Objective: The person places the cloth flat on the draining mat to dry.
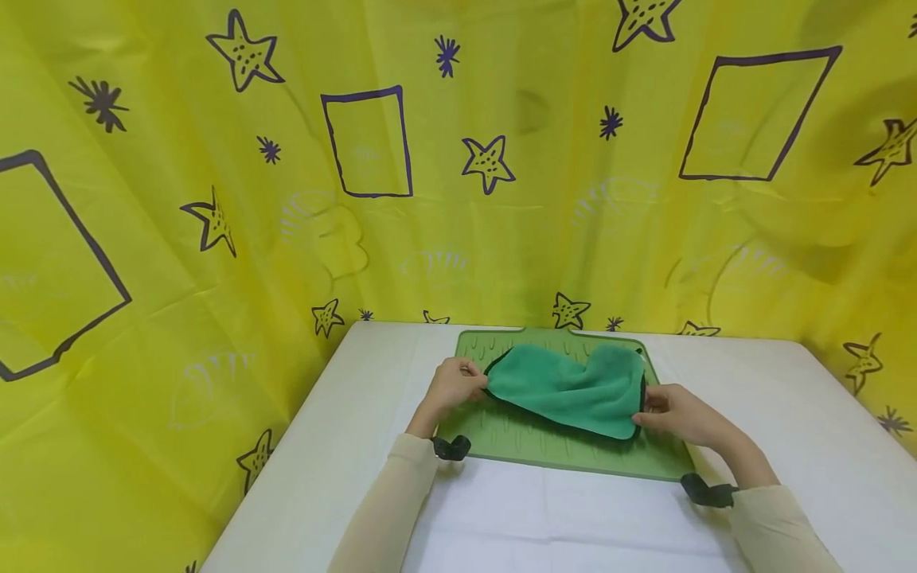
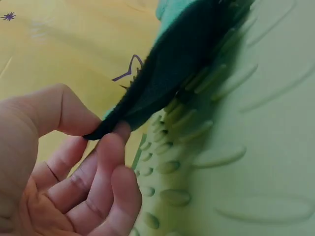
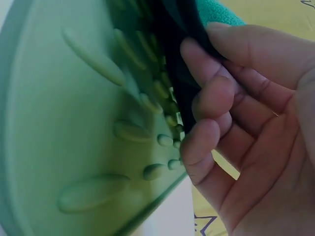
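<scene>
A green cloth (image 1: 559,387) with a dark edging stretches between my two hands, over a light green ridged mat (image 1: 516,442). My left hand (image 1: 456,383) pinches its left corner between thumb and fingers; the left wrist view shows the dark edge of the cloth (image 2: 147,91) caught at the fingertips. On the other side my right hand (image 1: 677,410) pinches the right edge, thumb on the near face. In the right wrist view the cloth's dark underside (image 3: 179,64) lies against the fingers, above the mat's raised ridges (image 3: 93,191).
The mat lies on a white-covered table (image 1: 544,509). A yellow curtain (image 1: 430,239) printed with stars and frames hangs behind the table and along its left side. Dark straps with small mounts (image 1: 451,448) sit on both wrists.
</scene>
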Available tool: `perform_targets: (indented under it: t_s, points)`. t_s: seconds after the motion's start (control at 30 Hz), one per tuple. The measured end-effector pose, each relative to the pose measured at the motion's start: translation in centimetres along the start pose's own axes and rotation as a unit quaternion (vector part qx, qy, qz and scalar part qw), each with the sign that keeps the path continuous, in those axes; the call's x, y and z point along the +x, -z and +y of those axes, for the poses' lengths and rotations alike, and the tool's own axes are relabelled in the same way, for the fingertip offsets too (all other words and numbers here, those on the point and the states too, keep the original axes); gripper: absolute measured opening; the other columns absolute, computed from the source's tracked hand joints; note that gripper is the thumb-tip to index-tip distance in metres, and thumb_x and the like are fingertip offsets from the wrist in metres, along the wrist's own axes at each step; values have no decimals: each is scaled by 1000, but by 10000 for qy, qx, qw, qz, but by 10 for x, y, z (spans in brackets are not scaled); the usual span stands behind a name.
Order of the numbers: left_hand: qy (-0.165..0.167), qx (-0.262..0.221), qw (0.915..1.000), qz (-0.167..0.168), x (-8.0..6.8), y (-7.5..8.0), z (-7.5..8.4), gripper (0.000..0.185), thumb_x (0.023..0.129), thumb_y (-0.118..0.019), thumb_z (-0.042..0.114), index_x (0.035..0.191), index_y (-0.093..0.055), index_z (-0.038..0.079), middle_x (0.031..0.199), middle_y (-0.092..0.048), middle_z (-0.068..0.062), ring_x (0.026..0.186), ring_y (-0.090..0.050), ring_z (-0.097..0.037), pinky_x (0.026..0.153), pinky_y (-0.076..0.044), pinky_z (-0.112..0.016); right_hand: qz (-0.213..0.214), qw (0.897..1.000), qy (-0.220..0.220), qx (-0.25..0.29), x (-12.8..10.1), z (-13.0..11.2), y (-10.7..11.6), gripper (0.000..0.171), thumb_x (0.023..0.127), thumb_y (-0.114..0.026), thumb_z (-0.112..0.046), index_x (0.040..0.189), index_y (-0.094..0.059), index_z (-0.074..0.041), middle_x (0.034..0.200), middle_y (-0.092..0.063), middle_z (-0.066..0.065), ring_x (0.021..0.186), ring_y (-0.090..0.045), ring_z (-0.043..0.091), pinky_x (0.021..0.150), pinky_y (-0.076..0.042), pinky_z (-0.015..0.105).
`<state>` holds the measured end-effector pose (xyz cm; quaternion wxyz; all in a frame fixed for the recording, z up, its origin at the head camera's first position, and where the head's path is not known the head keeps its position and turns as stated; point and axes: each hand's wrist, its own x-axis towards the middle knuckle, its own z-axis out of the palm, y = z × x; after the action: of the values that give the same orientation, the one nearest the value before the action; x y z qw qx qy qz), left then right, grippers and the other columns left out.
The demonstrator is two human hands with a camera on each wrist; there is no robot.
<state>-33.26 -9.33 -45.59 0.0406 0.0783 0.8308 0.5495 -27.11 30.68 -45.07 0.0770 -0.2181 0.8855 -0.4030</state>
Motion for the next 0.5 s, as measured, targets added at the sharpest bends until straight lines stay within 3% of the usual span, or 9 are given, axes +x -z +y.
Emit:
perform_targets:
  t_s: [0.13,0.27,0.37,0.5]
  points:
    - [-49,281,9993,-253,-2,4,1,12,87,-68,9,97,-62,10,70,-65,0,60,-60,-15,55,-45,-27,-236,9994,-132,230,0,0,2,20,97,-69,-15,106,-64,2,91,-69,3,76,-57,4,65,-49,25]
    - [-308,599,9942,-840,-1,10,-3,18,89,-67,6,107,-68,10,67,-60,-2,58,-57,-17,54,-43,-27,-440,9982,-133,385,-1,1,5,22,97,-69,-14,108,-63,4,90,-69,6,71,-57,6,62,-52,27]
    - [-513,802,9885,-1174,-1,15,-5,20,90,-68,4,107,-76,12,72,-64,-6,60,-61,-17,57,-48,-28,-542,9973,-72,485,-2,1,6,24,97,-68,-12,111,-62,7,92,-71,9,72,-59,7,62,-54,29]
    - [-517,917,9856,-1321,-1,22,-5,21,90,-71,7,107,-80,13,81,-74,-10,65,-68,-18,63,-54,-30,-590,9967,-21,552,-4,1,8,26,98,-68,-11,116,-62,7,96,-73,10,77,-63,8,64,-56,31]
